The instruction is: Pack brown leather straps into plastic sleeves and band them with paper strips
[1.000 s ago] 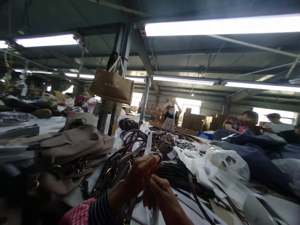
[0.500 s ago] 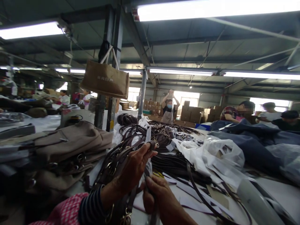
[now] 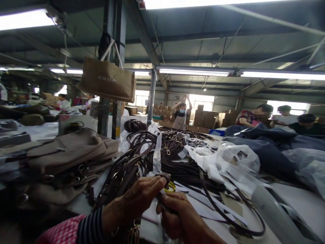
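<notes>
My left hand (image 3: 139, 194) is closed on the looped end of a dark brown strap (image 3: 165, 176), fingers pointing forward. Just below and to the right, my right hand (image 3: 179, 213) wraps round a lower part of the strap. A clear plastic strip (image 3: 157, 154) stretches away beyond my fingers, and more film hangs under the right hand. Whether the film is in my grip cannot be made out. Behind the hands lies a heap of dark brown straps (image 3: 172, 164) with gold clasps. Something with yellow loops (image 3: 171, 187) shows beside the fingertips.
Taupe bags (image 3: 68, 152) are piled at left; a tan tote (image 3: 108, 79) hangs from a post. White paper strips (image 3: 203, 200), clear plastic bags (image 3: 236, 157) and dark blue material (image 3: 274, 142) lie to the right. Across the tables, a masked person (image 3: 180, 115) raises both arms; others work nearby.
Both hands sit lower in the view, still gripping the strap. More of the clear strip and the yellow loops now show. The camera view has shifted slightly.
</notes>
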A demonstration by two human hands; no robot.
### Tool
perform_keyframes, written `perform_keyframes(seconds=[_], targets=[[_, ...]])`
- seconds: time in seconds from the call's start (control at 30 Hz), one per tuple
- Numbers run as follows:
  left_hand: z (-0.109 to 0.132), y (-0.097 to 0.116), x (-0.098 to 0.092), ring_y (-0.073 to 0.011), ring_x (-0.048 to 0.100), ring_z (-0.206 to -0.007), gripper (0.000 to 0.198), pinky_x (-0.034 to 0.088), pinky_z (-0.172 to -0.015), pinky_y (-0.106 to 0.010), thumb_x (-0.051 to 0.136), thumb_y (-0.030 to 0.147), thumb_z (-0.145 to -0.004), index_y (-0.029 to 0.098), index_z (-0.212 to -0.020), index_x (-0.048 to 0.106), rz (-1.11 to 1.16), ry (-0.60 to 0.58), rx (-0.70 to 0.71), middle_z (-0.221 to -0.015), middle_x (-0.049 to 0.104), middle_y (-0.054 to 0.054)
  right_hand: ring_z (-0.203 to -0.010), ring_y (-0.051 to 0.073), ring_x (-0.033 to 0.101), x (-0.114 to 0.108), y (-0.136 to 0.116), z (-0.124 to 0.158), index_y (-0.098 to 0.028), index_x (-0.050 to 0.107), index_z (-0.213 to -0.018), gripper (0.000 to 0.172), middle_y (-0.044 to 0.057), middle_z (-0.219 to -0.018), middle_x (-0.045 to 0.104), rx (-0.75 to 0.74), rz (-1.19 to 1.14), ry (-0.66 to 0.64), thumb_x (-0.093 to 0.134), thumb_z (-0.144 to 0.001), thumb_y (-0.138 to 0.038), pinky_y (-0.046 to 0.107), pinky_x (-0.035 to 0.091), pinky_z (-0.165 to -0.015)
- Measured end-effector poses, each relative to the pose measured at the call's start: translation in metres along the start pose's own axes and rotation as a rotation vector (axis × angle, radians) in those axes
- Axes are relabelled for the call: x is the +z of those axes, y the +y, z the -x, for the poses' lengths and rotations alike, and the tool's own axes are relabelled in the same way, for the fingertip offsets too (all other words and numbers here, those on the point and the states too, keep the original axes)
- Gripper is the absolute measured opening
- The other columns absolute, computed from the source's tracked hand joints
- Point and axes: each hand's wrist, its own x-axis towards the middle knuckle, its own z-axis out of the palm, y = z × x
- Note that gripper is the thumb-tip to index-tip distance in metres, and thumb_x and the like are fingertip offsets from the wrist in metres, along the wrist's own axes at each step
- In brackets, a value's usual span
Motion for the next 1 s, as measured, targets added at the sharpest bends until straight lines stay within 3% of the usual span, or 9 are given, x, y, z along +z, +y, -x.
perform_keyframes(seconds=[0.13, 0.23, 0.3, 0.47, 0.57, 0.67, 0.73, 0.87, 1.0], targets=[[0.008, 0.003, -0.009, -0.0142, 0.054, -0.063, 0.033, 0.042, -0.062, -0.024, 0.023, 0.018, -0.109, 0.021, -0.092, 0.05, -0.009, -0.181, 0.028, -0.079, 0.062, -0.002, -0.037, 0.003, 0.017, -0.006, -0.021, 0.012, -0.018, 0.054, -0.066, 0.028, -0.012, -0.04, 0.028, 0.083, 0.014, 0.01, 0.075, -0.064, -0.036, 0.019, 0.011, -0.039], [0.01, 0.006, -0.013, -0.0164, 0.053, -0.068, 0.012, 0.038, -0.062, -0.027, 0.036, 0.024, -0.108, 0.021, -0.101, 0.046, -0.241, -0.196, 0.126, -0.084, 0.062, -0.002, -0.043, 0.002, 0.019, -0.012, -0.03, 0.014, -0.02, 0.046, -0.072, 0.032, -0.012, -0.05, 0.031, 0.109, -0.012, -0.026, 0.077, -0.063, -0.025, 0.019, 0.01, -0.043], [0.009, 0.005, -0.015, -0.0173, 0.054, -0.067, 0.006, 0.035, -0.061, -0.03, 0.043, 0.026, -0.108, 0.021, -0.104, 0.045, -0.41, -0.177, 0.197, -0.083, 0.063, -0.001, -0.045, 0.003, 0.023, -0.015, -0.034, 0.013, -0.02, 0.051, -0.081, 0.03, -0.011, -0.053, 0.035, 0.105, 0.029, -0.042, 0.076, -0.064, -0.02, 0.02, 0.013, -0.045], [0.003, 0.001, -0.033, -0.0167, 0.05, -0.059, 0.02, 0.025, -0.057, -0.033, 0.037, 0.018, -0.108, 0.021, -0.092, 0.048, -0.629, -0.197, 0.253, -0.075, 0.061, 0.0, -0.051, 0.007, 0.034, -0.027, -0.049, 0.008, -0.018, 0.063, -0.097, 0.034, -0.008, -0.059, 0.049, -0.038, 0.279, -0.038, 0.078, -0.066, -0.018, 0.022, 0.02, -0.049], [-0.001, 0.013, -0.051, -0.0143, 0.045, -0.054, 0.028, 0.019, -0.054, -0.032, 0.043, 0.026, -0.107, 0.021, -0.081, 0.051, -0.493, -0.273, 0.039, -0.067, 0.058, 0.0, -0.062, 0.01, 0.046, -0.042, -0.066, 0.002, -0.013, 0.073, -0.09, 0.023, -0.001, -0.071, 0.061, -0.207, 0.498, -0.099, 0.079, -0.072, -0.027, 0.024, 0.031, -0.057], [-0.009, 0.036, -0.065, -0.0114, 0.042, -0.046, 0.037, 0.022, -0.047, -0.025, 0.047, 0.044, -0.104, 0.021, -0.077, 0.052, 0.061, -0.327, -0.457, -0.059, 0.056, 0.002, -0.068, 0.013, 0.05, -0.05, -0.079, -0.011, -0.013, 0.079, -0.088, 0.022, 0.001, -0.074, 0.063, -0.338, 0.553, -0.142, 0.078, -0.079, -0.034, 0.027, 0.036, -0.066], [-0.019, 0.05, -0.071, -0.0098, 0.041, -0.042, 0.039, 0.025, -0.043, -0.022, 0.051, 0.054, -0.099, 0.02, -0.081, 0.057, 0.428, -0.212, -0.677, -0.057, 0.057, 0.003, -0.076, 0.016, 0.053, -0.043, -0.08, -0.025, -0.014, 0.08, -0.085, 0.02, 0.002, -0.079, 0.065, -0.428, 0.538, -0.148, 0.079, -0.078, -0.033, 0.028, 0.039, -0.072], [-0.039, 0.059, -0.081, -0.0064, 0.037, -0.038, 0.044, 0.02, -0.04, -0.019, 0.068, 0.058, -0.087, 0.015, -0.08, 0.067, 0.668, 0.071, -0.737, -0.051, 0.057, 0.002, -0.076, 0.017, 0.057, -0.008, -0.058, -0.054, -0.013, 0.077, -0.083, 0.017, 0.003, -0.079, 0.066, -0.383, 0.271, -0.229, 0.076, -0.073, -0.026, 0.03, 0.043, -0.078], [-0.036, 0.055, -0.096, -0.005, 0.037, -0.036, 0.045, 0.019, -0.039, -0.017, 0.079, 0.057, -0.078, 0.013, -0.076, 0.07, 0.661, 0.103, -0.795, -0.05, 0.058, 0.0, -0.054, 0.01, 0.046, 0.018, -0.037, -0.065, -0.015, 0.069, -0.087, 0.023, -0.001, -0.065, 0.057, -0.286, -0.075, -0.14, 0.065, -0.064, -0.02, 0.024, 0.039, -0.057]])
